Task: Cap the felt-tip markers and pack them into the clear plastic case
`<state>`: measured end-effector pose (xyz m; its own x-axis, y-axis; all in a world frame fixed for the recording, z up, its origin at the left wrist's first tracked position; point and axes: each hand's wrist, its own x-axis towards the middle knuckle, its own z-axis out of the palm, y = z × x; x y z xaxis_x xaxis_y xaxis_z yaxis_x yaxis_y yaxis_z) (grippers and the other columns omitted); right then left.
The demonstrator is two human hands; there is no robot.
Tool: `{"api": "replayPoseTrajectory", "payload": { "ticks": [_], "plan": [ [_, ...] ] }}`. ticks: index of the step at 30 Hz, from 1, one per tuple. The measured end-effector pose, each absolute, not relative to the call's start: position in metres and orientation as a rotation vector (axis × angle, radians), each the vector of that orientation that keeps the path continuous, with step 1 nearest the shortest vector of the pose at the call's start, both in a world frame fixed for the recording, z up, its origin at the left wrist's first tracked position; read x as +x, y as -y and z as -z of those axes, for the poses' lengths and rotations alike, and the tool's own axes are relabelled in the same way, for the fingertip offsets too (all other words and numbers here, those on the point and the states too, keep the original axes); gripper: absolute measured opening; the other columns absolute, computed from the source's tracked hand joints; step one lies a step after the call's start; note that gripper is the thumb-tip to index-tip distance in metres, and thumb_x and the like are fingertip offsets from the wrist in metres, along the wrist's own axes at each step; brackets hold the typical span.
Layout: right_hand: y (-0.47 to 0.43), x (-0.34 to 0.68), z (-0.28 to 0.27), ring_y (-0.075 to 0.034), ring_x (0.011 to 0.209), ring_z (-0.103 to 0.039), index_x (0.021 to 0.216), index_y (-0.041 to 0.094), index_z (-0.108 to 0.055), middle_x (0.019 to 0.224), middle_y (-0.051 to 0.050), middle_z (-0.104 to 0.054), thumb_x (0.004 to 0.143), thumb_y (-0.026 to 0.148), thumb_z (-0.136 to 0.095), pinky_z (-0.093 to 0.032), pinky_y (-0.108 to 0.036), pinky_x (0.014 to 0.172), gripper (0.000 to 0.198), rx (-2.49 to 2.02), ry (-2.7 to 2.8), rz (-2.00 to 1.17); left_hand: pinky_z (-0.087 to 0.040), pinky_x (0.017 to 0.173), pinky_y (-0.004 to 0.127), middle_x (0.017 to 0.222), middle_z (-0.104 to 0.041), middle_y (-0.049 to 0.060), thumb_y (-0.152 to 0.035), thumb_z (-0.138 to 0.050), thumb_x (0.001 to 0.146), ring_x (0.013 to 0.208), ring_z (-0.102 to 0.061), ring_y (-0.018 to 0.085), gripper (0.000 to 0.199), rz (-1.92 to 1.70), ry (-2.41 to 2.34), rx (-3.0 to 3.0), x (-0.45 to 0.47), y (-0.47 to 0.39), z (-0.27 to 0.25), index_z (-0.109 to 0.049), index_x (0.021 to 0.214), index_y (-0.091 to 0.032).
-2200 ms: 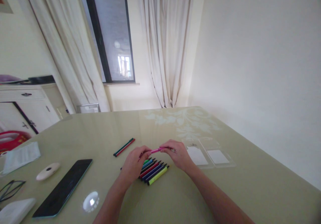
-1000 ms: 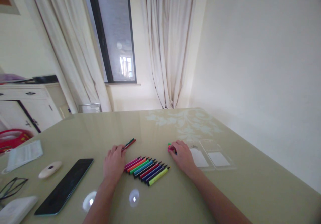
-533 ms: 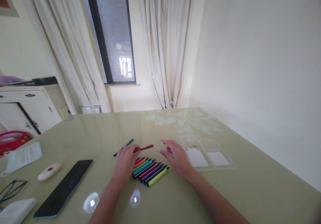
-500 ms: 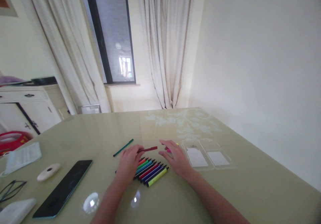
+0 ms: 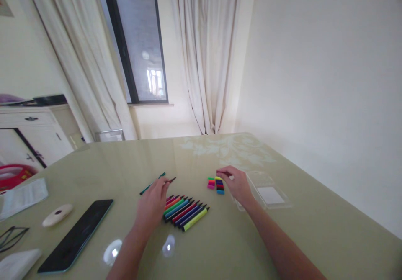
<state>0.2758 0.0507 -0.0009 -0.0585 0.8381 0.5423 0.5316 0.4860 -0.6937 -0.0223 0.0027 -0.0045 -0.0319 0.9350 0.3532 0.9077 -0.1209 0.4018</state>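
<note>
My left hand is closed around a brown-red marker whose dark bare tip points right. Between the fingertips of my right hand is a small dark red marker cap, pinched over the far end of the loose caps. Those marker caps, in several colours, lie in two short columns. Uncapped markers rest side by side in a slanted row below my left hand, tips toward the upper right. Behind that hand lies a teal-green marker, partly hidden by it.
A clear plastic case with white inserts lies opened at right, partly behind my right arm. On the left are a phone, a white oval object, glasses, a face mask and a white box.
The brown-red marker has lost its cap, which my right hand has carried right to the cap columns. My left hand has drawn slightly left, and the loose caps have come into plain view.
</note>
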Motion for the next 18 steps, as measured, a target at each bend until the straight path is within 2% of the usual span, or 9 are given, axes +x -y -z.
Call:
{"api": "replayPoseTrajectory", "payload": {
  "ticks": [4,8,11,13,16,18],
  "plan": [
    [-0.057,0.284,0.009,-0.021,0.077,-0.067,0.086,0.022,-0.079,0.086,-0.006,-0.073,0.088,0.029,-0.068,-0.051,-0.033,0.075,0.013,-1.308,1.821,-0.384,-0.049,0.084,0.036,0.104,-0.071,0.009,-0.033,-0.039,0.102,0.094,-0.067,0.026,0.03,-0.657,-2.318,2.062,-0.056,-0.014,0.019,-0.068,0.102,-0.022],
    [-0.046,0.261,0.015,-0.019,0.087,-0.064,0.083,0.021,-0.076,0.089,-0.004,-0.069,0.086,0.02,-0.072,-0.047,-0.029,0.08,0.005,-1.328,2.055,-0.371,-0.051,0.081,0.031,0.096,-0.075,0.005,-0.036,-0.054,0.094,0.092,-0.07,0.024,0.026,-0.608,-2.112,1.933,-0.072,-0.023,0.034,-0.075,0.093,-0.023],
    [-0.039,0.249,0.017,-0.02,0.091,-0.063,0.083,0.021,-0.072,0.088,-0.003,-0.069,0.085,0.017,-0.072,-0.045,-0.03,0.084,0.005,-1.393,2.157,-0.299,-0.053,0.074,0.03,0.087,-0.077,0.004,-0.046,-0.056,0.092,0.084,-0.072,0.024,0.033,-0.609,-2.038,1.862,-0.079,-0.029,0.038,-0.079,0.09,-0.023],
    [-0.037,0.246,0.018,-0.021,0.093,-0.062,0.083,0.021,-0.071,0.09,-0.003,-0.069,0.086,0.017,-0.072,-0.043,-0.03,0.086,0.005,-1.423,2.193,-0.259,-0.054,0.083,0.033,0.1,-0.077,0.007,-0.045,-0.048,0.095,0.094,-0.071,0.026,0.039,-0.673,-2.137,1.853,-0.081,-0.032,0.039,-0.078,0.1,-0.02],
    [-0.036,0.246,0.019,-0.021,0.095,-0.061,0.082,0.021,-0.069,0.092,-0.003,-0.069,0.086,0.018,-0.072,-0.043,-0.03,0.087,0.006,-1.435,2.205,-0.233,-0.044,0.105,0.041,0.129,-0.068,0.013,-0.032,-0.041,0.097,0.118,-0.062,0.03,0.041,-0.771,-2.297,1.85,-0.083,-0.033,0.04,-0.072,0.12,-0.017],
    [-0.037,0.247,0.019,-0.021,0.095,-0.061,0.083,0.021,-0.069,0.093,-0.003,-0.068,0.086,0.018,-0.071,-0.043,-0.03,0.086,0.005,-1.441,2.194,-0.218,-0.041,0.108,0.045,0.131,-0.067,0.014,-0.028,-0.042,0.096,0.121,-0.06,0.032,0.04,-0.792,-2.359,1.847,-0.083,-0.031,0.042,-0.07,0.121,-0.017]
  ]
}}
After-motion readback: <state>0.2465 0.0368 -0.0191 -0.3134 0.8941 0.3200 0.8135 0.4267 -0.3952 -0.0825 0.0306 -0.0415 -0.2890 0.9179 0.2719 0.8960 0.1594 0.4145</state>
